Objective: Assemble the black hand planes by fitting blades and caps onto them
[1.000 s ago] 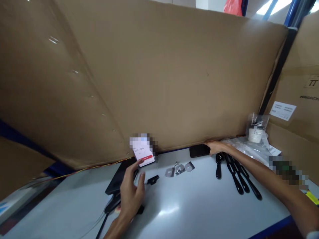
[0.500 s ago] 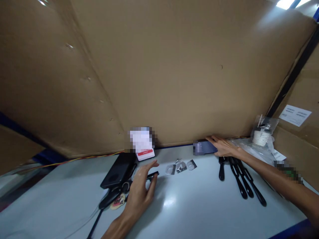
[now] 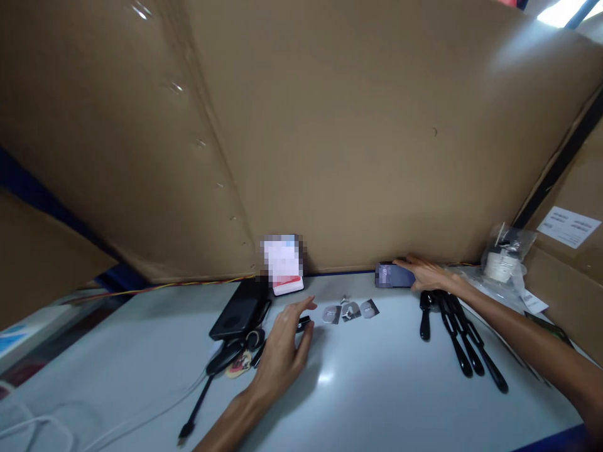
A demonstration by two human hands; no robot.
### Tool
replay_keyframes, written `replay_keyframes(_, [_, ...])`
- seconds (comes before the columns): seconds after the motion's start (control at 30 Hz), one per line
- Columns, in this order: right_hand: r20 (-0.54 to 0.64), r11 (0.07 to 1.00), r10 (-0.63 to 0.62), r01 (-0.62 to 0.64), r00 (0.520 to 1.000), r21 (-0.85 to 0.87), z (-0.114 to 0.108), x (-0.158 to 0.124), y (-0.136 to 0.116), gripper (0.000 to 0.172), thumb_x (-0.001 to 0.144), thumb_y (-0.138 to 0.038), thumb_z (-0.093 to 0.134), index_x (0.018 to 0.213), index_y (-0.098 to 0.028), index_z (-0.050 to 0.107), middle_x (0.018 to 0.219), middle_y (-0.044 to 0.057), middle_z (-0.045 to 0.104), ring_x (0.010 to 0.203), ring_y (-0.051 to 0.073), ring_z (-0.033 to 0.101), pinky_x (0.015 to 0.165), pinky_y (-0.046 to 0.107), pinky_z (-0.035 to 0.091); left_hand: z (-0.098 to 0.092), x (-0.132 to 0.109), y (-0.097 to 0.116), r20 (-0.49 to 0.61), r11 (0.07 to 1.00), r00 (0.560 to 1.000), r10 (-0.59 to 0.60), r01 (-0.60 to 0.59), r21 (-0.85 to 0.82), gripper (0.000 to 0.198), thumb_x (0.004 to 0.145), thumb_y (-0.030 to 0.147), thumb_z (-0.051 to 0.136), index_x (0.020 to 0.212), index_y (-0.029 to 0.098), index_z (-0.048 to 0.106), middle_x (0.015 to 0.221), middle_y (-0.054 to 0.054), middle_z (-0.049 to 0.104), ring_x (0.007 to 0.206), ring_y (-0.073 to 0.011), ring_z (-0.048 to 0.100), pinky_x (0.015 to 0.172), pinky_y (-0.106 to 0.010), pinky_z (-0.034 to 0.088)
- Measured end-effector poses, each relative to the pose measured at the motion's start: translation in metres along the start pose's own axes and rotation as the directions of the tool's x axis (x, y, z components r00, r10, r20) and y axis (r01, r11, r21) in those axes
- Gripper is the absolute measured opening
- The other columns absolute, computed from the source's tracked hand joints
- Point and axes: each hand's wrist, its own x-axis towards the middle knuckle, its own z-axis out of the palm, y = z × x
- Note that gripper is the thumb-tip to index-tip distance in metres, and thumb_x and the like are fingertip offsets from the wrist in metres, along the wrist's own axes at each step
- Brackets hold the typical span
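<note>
My left hand (image 3: pixel 285 342) hovers over the white table with its fingers curved and apart. A small black piece (image 3: pixel 304 322) shows behind the gap between thumb and fingers; I cannot tell whether it is touched. At the table's back edge, my right hand (image 3: pixel 428 275) spans the end of a dark phone (image 3: pixel 394 276), fingers along its far edge and thumb at the near one. Between the hands lie several small grey plates (image 3: pixel 331 314) with cut-outs and some tiny metal parts (image 3: pixel 345 299). Black long-handled tools (image 3: pixel 459 351) lie below my right wrist.
Left of my left hand are a black box-shaped device (image 3: pixel 238 311), a black cable (image 3: pixel 200 402) and a round coloured tag (image 3: pixel 239 364). A lit screen (image 3: pixel 285 263) leans on the cardboard wall (image 3: pixel 339 125). A bagged white container (image 3: pixel 500 265) stands at the back right.
The camera view has turned a little to the left, so the scene sits further right. Both hands keep nearly the same pose, the right one still on the phone.
</note>
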Motion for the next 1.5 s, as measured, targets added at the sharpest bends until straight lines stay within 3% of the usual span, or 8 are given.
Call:
replay_keyframes(0.2, [0.054,1.0,0.005,-0.006,0.999,0.029,-0.003,0.013,-0.006,0.08,0.069,-0.018,0.07,0.148,-0.017,0.055,0.147,0.018,0.059,0.135,0.037,0.055,0.112,0.045,0.043,-0.003,0.006,-0.008,-0.019,0.997,0.997,-0.08,0.08,0.009,0.039,0.102,0.027,0.046,0.141,0.02,0.049,0.12,-0.011,0.069,0.116,-0.0278,0.065,0.101,-0.045,0.05])
replay_keyframes(0.43, [0.133,0.991,0.123,-0.129,0.983,0.038,-0.018,0.024,-0.017,0.053,0.069,-0.023,0.078,0.121,-0.016,0.075,0.11,0.016,0.078,0.102,0.034,0.074,0.088,0.04,0.057,-0.01,0.008,-0.019,-0.005,0.994,0.994,-0.107,0.107,0.006,0.028,0.097,0.024,0.043,0.112,0.02,0.066,0.093,-0.007,0.073,0.089,-0.0238,0.07,0.083,-0.038,0.054])
replay_keyframes(0.53, [0.12,0.975,0.216,-0.22,0.969,0.022,-0.032,0.004,-0.018,0.048,0.072,-0.021,0.076,0.12,-0.014,0.075,0.104,0.017,0.078,0.096,0.034,0.075,0.082,0.039,0.057,-0.008,0.002,-0.02,0.075,0.995,0.993,-0.09,0.092,-0.03,0.038,0.095,0.023,0.042,0.128,0.019,0.061,0.092,-0.005,0.072,0.08,-0.0212,0.07,0.079,-0.036,0.056])
replay_keyframes(0.67, [-0.055,0.942,0.335,-0.333,0.941,0.041,-0.042,-0.062,-0.015,0.056,0.095,-0.029,0.059,0.149,-0.015,0.053,0.135,0.02,0.068,0.124,0.036,0.065,0.099,0.042,0.05,-0.001,-0.004,-0.017,0.126,0.993,0.985,-0.114,0.114,0.009,0.048,0.1,0.035,0.047,0.145,0.019,0.049,0.113,-0.011,0.071,0.097,-0.0265,0.071,0.088,-0.043,0.056])
replay_keyframes(0.8, [-0.225,0.926,0.375,-0.35,0.9,0.14,-0.012,-0.136,-0.027,0.054,0.105,-0.039,0.05,0.155,-0.02,0.047,0.142,0.019,0.062,0.133,0.036,0.057,0.108,0.05,0.045,0.008,-0.007,-0.008,0.196,0.999,0.98,-0.048,0.049,-0.003,0.046,0.102,0.043,0.046,0.142,0.022,0.051,0.114,-0.011,0.072,0.098,-0.029,0.072,0.087,-0.045,0.058])
replay_keyframes(0.9, [-0.147,0.918,0.375,-0.344,0.915,0.2,0.026,-0.163,-0.04,0.065,0.103,-0.048,0.054,0.162,-0.026,0.037,0.164,0.019,0.039,0.152,0.041,0.032,0.119,0.064,0.03,0.015,-0.01,0.0,0.227,0.999,0.973,0.042,-0.036,-0.032,0.04,0.102,0.042,0.046,0.137,0.024,0.054,0.115,-0.01,0.072,0.101,-0.0289,0.072,0.089,-0.044,0.059])
replay_keyframes(1.17, [-0.173,0.922,0.35,-0.305,0.921,0.241,0.067,-0.138,-0.051,0.061,0.108,-0.053,0.039,0.164,-0.027,0.033,0.17,0.019,0.023,0.158,0.039,0.016,0.124,0.067,0.01,0.018,-0.012,-0.006,0.25,0.997,0.966,0.063,-0.072,0.025,0.034,0.101,0.039,0.047,0.128,0.024,0.062,0.12,-0.011,0.071,0.108,-0.0293,0.071,0.089,-0.042,0.059])
replay_keyframes(1.5, [-0.187,0.908,0.381,-0.328,0.905,0.262,0.075,-0.134,-0.071,0.062,0.108,-0.051,0.041,0.162,-0.021,0.038,0.169,0.018,0.027,0.159,0.04,0.013,0.124,0.066,0.014,0.014,-0.009,-0.004,0.2,0.999,0.98,0.013,-0.019,0.029,0.035,0.101,0.04,0.045,0.127,0.023,0.062,0.117,-0.01,0.071,0.105,-0.0287,0.071,0.089,-0.043,0.059])
